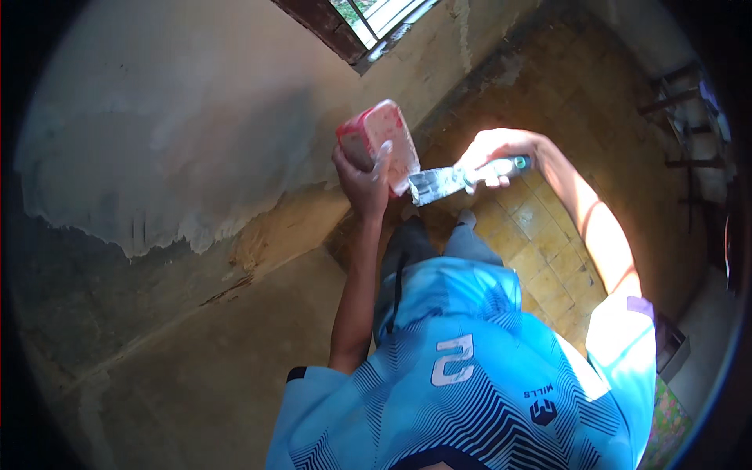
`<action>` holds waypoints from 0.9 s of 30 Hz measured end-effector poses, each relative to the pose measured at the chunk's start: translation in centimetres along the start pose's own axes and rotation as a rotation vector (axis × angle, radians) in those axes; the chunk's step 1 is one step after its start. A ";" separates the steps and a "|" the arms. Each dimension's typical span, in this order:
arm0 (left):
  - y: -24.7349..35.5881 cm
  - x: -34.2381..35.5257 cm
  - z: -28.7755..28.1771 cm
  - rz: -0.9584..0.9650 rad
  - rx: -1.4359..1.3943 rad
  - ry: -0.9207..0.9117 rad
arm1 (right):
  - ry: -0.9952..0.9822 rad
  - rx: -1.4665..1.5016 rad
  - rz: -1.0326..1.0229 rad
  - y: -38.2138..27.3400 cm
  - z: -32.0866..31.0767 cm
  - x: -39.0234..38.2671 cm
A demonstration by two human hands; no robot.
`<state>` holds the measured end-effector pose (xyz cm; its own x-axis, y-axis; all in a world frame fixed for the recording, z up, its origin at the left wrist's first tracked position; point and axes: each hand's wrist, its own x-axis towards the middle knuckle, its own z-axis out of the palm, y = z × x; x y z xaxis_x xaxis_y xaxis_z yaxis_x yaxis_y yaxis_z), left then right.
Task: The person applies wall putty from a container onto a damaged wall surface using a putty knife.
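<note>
My left hand (364, 176) grips a red rectangular plastic container (395, 137) with pale paste smeared in it, thumb over its near side and fingers round the left end. My right hand (489, 157) is closed on a putty knife (435, 185) with a dark and green handle. The knife's wide blade, streaked with white, points left to the lower right corner of the container, touching it or very close; I cannot tell which.
A wall (157, 157) with patchy, peeled coating fills the left, under a window (368, 19) at the top. My feet stand on a yellowish tiled floor (548, 235). A ladder-like rack (689, 133) and a box (672, 352) stand at the right.
</note>
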<state>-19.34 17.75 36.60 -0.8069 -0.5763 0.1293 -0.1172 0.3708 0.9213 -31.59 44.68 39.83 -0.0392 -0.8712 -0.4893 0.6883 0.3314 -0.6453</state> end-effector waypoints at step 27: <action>-33.0 -11.9 -22.0 -0.973 0.085 0.023 | 1.310 0.048 -0.907 5.7 -0.5 44.2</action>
<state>6.83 -3.64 12.70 -0.3238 -0.6722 -0.6658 -0.7682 -0.2239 0.5997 -29.76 8.31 14.19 -0.9811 0.1426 -0.1307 0.1118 -0.1337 -0.9847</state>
